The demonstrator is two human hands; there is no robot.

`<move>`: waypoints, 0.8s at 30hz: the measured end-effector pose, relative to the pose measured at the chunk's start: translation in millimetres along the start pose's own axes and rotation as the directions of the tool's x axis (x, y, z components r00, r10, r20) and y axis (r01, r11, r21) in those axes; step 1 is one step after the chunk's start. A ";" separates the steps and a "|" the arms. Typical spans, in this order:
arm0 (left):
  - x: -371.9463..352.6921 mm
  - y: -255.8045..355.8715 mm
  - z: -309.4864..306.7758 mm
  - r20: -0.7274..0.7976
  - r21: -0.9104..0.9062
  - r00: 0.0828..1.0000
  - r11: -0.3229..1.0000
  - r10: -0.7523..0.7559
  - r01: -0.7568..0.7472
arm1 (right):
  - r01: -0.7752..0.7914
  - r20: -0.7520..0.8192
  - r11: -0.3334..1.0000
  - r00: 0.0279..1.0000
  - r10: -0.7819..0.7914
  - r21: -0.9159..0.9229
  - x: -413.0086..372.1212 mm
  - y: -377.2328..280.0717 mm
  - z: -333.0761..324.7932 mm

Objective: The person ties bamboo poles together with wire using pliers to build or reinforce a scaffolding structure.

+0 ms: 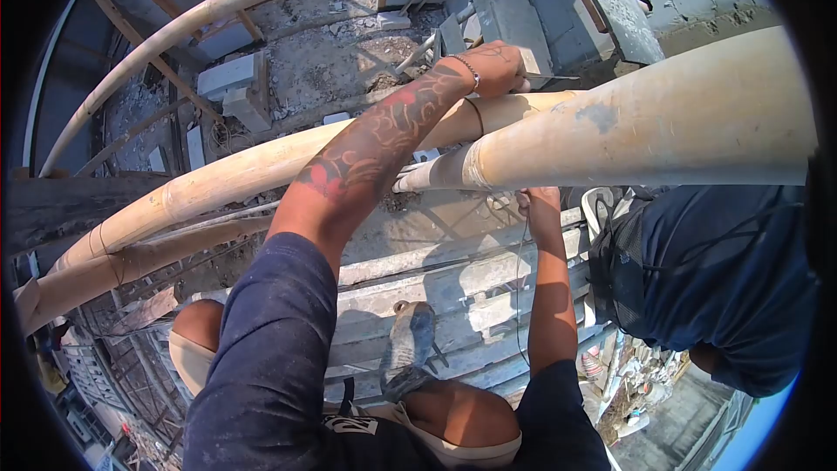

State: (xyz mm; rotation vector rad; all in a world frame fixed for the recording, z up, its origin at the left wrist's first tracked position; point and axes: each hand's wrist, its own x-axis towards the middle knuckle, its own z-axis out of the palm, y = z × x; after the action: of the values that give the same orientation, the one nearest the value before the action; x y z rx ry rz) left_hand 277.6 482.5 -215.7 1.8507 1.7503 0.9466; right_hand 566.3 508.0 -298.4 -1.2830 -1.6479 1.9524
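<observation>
Likely heavy and stiff along its length in the case of the thick bamboo pole [645, 122], with a smooth, rounded skin that could roll or slip under a palm. Best held from both sides, close to a raised node. Probably similar but easier to handle with the middle bamboo pole [227, 179], thanks to its slimmer girth. Light and flexible, by the look of it, for the thin wire [518, 283]; best pinched near its end, clear of any kink.

At the far side of the middle bamboo pole, the left hand [497, 68], with fingers curled narrowly; cannot tell what, if anything, lies inside them. At the near edge of the thick bamboo pole, the right hand [540, 198], partly hidden, seemingly pinching the thin wire, with a slack length hanging over the slatted platform [375, 305].

Pale tan on both poles, with a grey stain on the thick bamboo pole and a dark band [478, 118] around the middle bamboo pole. Tapers from right to left in the first; curves toward the left in the second. To the right, another person [715, 270] in dark clothing.
</observation>
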 end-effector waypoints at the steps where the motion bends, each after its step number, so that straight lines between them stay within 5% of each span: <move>1: -3.9 4.7 -7.3 -0.018 0.048 0.987 0.986 0.162 -0.161 | 0.025 -0.111 0.996 0.994 -0.016 0.082 -18.6 -16.0 12.4; 3: -10.4 17.4 -12.6 0.088 0.004 0.987 0.991 0.133 -0.134 | -0.020 -0.153 0.985 0.987 0.046 0.172 -12.9 -24.2 10.3; 5: -17.3 29.9 -14.1 0.177 0.063 0.936 0.945 0.305 -0.320 | -0.060 -0.162 0.965 0.981 0.103 0.254 1.3 -42.0 17.4; 8: -5.5 16.4 4.2 0.184 0.082 0.854 0.858 0.487 -0.507 | 0.029 0.031 0.935 0.999 -0.043 0.353 1.5 -83.1 24.8; 15: -16.8 28.0 -0.3 0.190 -0.053 0.921 0.940 0.341 -0.338 | -0.075 0.035 0.951 0.997 0.067 0.301 -11.3 -77.6 43.1; 18: -19.7 32.0 -3.6 0.190 -0.087 0.930 0.949 0.315 -0.304 | -0.138 0.394 0.942 0.919 0.007 0.306 -9.3 -75.6 25.5; 19: -20.7 32.4 -3.0 0.190 -0.094 0.933 0.951 0.306 -0.293 | -0.138 0.392 0.940 0.920 0.005 0.311 -12.1 -75.3 24.0; 21: -19.5 34.8 -2.7 0.187 -0.111 0.939 0.956 0.288 -0.272 | -0.100 0.495 0.990 0.868 0.039 0.096 -14.4 -79.6 22.1; 24: -20.6 37.9 -3.0 0.172 -0.135 0.952 0.963 0.253 -0.232 | 0.001 0.421 0.999 0.907 0.020 -0.051 -22.8 -78.6 30.0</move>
State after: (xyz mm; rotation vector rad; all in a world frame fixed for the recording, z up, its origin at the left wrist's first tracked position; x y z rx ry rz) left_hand 302.3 457.4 -190.6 2.0404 1.3525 0.9049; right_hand 531.5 497.0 -219.3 -0.9246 -1.8917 2.3313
